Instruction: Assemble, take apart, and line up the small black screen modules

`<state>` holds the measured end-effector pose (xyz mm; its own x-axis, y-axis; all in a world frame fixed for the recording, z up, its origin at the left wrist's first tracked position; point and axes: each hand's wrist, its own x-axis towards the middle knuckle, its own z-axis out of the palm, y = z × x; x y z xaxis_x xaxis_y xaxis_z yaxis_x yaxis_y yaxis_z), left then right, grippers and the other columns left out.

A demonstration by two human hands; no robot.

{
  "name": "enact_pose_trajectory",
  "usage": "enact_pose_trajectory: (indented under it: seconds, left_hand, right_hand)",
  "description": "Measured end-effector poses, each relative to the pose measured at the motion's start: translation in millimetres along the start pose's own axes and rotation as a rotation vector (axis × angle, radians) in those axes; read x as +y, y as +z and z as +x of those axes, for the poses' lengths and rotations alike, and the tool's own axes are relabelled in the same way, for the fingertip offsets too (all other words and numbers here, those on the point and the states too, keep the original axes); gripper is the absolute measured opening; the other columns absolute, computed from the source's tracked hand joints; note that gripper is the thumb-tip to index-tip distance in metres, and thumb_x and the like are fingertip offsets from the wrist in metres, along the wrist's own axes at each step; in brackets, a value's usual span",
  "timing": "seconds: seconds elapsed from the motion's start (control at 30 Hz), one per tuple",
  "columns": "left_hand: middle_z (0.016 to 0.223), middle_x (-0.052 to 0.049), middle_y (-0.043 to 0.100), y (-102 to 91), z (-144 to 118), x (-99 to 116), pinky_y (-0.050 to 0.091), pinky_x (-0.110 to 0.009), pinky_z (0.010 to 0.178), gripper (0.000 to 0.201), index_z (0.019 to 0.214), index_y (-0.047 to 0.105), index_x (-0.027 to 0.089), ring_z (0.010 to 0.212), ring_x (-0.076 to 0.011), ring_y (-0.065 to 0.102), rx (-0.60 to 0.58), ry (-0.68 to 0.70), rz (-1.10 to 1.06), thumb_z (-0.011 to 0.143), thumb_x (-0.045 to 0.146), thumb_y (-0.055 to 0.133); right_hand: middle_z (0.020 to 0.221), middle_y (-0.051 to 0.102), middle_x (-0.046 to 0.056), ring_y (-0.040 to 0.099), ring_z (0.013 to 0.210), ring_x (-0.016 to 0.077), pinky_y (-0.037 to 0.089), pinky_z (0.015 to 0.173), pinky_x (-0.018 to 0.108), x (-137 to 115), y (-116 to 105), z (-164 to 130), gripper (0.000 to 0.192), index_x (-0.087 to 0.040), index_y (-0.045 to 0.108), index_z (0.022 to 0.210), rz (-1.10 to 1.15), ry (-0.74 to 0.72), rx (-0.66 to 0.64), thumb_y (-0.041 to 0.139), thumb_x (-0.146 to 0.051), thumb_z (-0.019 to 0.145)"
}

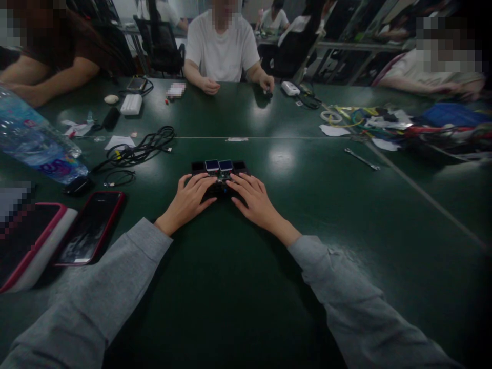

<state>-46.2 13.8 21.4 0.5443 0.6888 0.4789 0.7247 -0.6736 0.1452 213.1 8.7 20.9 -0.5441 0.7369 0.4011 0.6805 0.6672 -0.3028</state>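
Note:
A small black electronic device (pixel 219 166) lies on the dark green table, with two little square screens and a bit of green circuit board showing. My left hand (pixel 194 193) grips its left side, the fingers curved over the top and the thumb along the near edge. On the opposite side, my right hand (pixel 252 197) holds it in much the same way. The fingers cover much of the device's middle, where a small blue spot shows beneath them.
To the left are a red-edged phone (pixel 92 225), a plastic bottle (pixel 42 143) and a coiled black cable (pixel 144 146). A wrench (pixel 362 159) lies to the right, near a pile of cables and tools (pixel 426 125). Several people sit around the table, one in a white shirt (pixel 221 48) opposite.

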Motion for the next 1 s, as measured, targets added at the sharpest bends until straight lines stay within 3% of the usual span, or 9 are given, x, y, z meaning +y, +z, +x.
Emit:
enact_pose_trajectory:
  seconds: [0.27, 0.53, 1.0]
  left_hand:
    - [0.13, -0.012, 0.068, -4.0, 0.9, 0.6, 0.033, -0.051, 0.109, 0.037, 0.131, 0.057, 0.022, 0.13, -0.0311, 0.055, 0.028, -0.014, -0.052, 0.098, 0.039, 0.059]
    - [0.127, -0.009, 0.069, -5.3, 0.6, -1.0, 0.035, -0.049, 0.107, 0.03, 0.127, 0.058, 0.022, 0.128, -0.0292, 0.056, 0.044, 0.015, -0.036, 0.099, 0.032, 0.059]
    - [0.125, -0.007, 0.071, -6.1, 0.7, -2.8, 0.035, -0.049, 0.108, 0.027, 0.123, 0.06, 0.023, 0.129, -0.0274, 0.057, 0.053, 0.035, -0.062, 0.097, 0.03, 0.063]
  right_hand:
    - [0.155, 0.048, 0.002, 0.037, 0.147, 0.0278, 0.029, 0.119, 0.059, -1.2, -3.3, -0.8, 0.047, -0.033, 0.047, 0.149, -0.015, -0.033, 0.005, 0.051, -0.03, 0.102]
    - [0.145, 0.058, 0.003, 0.047, 0.139, 0.0279, 0.041, 0.108, 0.053, -1.9, -6.8, -2.5, 0.036, -0.031, 0.058, 0.137, -0.014, -0.048, 0.094, 0.054, -0.029, 0.102]
    - [0.143, 0.06, 0.003, 0.049, 0.137, 0.0245, 0.042, 0.108, 0.047, -2.3, -8.5, -1.9, 0.036, -0.025, 0.06, 0.137, -0.08, -0.089, 0.094, 0.053, -0.018, 0.102]
